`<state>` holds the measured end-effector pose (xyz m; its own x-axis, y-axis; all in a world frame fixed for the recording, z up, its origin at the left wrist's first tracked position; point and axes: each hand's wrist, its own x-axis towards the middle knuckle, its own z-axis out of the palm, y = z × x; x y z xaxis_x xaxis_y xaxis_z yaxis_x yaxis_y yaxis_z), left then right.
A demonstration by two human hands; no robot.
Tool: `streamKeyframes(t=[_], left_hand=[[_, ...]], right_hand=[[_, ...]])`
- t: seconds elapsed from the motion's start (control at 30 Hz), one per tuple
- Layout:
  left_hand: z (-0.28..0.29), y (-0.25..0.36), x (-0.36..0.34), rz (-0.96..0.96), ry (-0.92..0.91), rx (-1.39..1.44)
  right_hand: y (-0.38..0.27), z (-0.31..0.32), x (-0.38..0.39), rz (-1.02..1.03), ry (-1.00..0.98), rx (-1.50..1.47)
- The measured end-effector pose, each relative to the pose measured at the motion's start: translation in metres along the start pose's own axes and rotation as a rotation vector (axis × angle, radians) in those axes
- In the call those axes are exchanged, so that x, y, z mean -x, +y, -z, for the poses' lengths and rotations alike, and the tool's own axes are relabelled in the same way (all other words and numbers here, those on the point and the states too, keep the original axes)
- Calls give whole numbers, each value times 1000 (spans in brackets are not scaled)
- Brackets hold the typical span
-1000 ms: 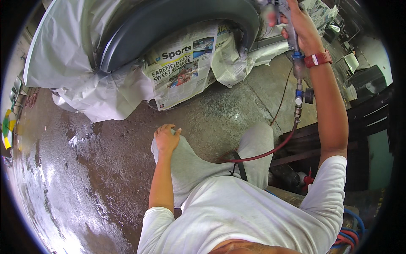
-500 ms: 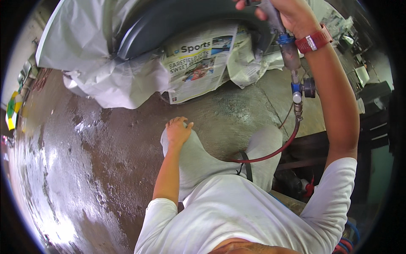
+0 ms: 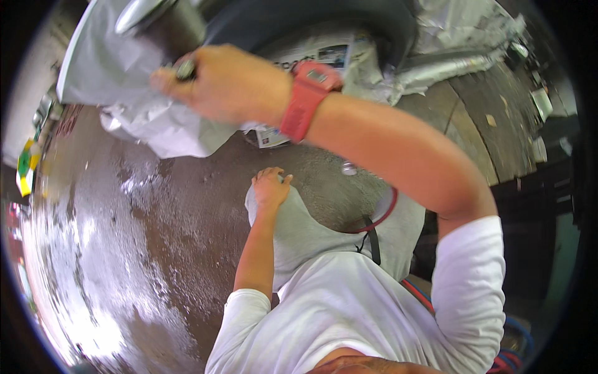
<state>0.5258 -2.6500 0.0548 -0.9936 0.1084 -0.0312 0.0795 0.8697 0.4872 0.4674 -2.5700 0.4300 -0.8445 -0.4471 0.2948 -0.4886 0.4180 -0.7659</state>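
My right hand (image 3: 233, 84), with a red watch on the wrist, is closed round a paint spray gun (image 3: 174, 28) at the upper left. Part of the gun is hidden behind the hand, and its metal cup is blurred. Behind the hand and gun curves a dark grey panel (image 3: 305, 19), which looks like part of a vehicle body. White masking sheet (image 3: 93, 68) and newspaper (image 3: 271, 136) hang around its lower edge. My left hand (image 3: 270, 189) rests on my left knee, fingers loosely stretched out and holding nothing.
A red air hose (image 3: 387, 212) loops over my lap beneath the right forearm. Wet-looking concrete floor (image 3: 118, 230) spreads to the left. More covered material (image 3: 461, 37) lies at the upper right, near dark clutter. Red and blue hoses (image 3: 507, 358) lie at the lower right.
My right hand has swept from the upper right to the upper left with the spray gun, across the dark panel. The left hand stays on the knee.
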Motion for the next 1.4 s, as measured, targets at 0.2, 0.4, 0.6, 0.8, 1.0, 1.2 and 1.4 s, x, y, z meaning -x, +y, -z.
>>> streamKeyframes(t=[0.2, 0.4, 0.6, 0.8, 1.0, 1.2, 1.4], left_hand=[[1, -8, 3, -19, 28, -19], [11, -13, 13, -16, 56, -42], [5, -42, 22, -20, 119, -45], [2, -49, 29, -155, 246, 96], [0, -62, 26, -48, 157, -157], [24, -27, 22, 36, 106, -16], [21, -17, 19, 16, 86, -43]], right_hand=[[40, -23, 39, 13, 254, -105], [72, -40, 97, 136, 422, -168], [76, -96, 64, 229, 436, -180], [87, -130, 40, 259, 458, -278], [112, -101, 79, 256, 597, -237], [175, -41, 125, 50, 750, -246], [228, -1, 138, 79, 996, -235]])
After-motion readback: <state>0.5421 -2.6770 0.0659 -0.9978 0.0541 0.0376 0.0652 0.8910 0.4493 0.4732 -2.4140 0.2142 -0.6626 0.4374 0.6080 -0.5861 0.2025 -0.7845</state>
